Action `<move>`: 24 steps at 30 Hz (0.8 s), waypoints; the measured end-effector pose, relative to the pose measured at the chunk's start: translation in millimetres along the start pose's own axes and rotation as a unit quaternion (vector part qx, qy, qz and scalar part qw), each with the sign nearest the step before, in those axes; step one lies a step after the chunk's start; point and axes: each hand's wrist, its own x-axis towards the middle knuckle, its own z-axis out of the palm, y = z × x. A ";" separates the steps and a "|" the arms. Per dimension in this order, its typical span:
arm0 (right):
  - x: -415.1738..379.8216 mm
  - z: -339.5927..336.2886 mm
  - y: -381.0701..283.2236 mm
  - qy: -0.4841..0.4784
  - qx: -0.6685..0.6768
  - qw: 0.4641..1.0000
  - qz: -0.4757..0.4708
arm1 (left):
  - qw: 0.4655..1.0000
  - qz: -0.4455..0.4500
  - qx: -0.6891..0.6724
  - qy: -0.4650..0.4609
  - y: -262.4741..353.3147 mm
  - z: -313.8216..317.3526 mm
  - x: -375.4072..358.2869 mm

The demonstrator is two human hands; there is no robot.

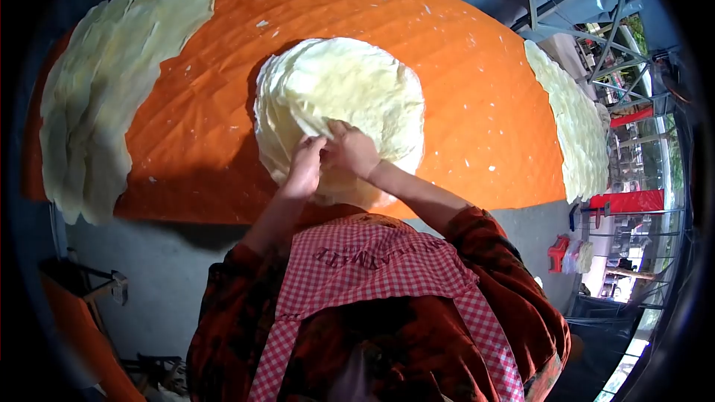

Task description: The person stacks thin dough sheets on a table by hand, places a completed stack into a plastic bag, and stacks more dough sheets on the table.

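Note:
A round stack of thin, pale flatbread sheets [365,78] lies on the orange cloth in front of me, its left side showing many layered edges. Both hands are over its near half. My left hand [303,170] has its fingers closed at a raised fold of the top sheet, just left of the stack's middle. Right beside it, my right hand [353,152] pinches the same fold, its fingertips almost meeting the left ones. The exact grip of the fingertips is partly hidden behind the hands.
An orange cloth [469,104] with scattered white flakes covers the big table. Overlapping flatbread sheets [97,97] line its left end, and more sheets [570,119] line the right end. A red stool [558,253] stands on the floor at right, near metal framework [614,22].

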 end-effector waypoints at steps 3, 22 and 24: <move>63.3 -30.2 82.6 -0.148 -0.025 0.987 0.051 | 0.995 0.091 0.032 0.037 31.5 15.5 -15.7; 32.8 -2.7 53.0 -0.023 -0.075 0.997 0.018 | 0.897 0.015 0.418 0.140 74.4 -32.7 41.3; 43.7 -13.1 61.9 -0.039 0.003 0.996 0.076 | 0.869 0.032 0.475 0.137 74.6 -33.0 46.5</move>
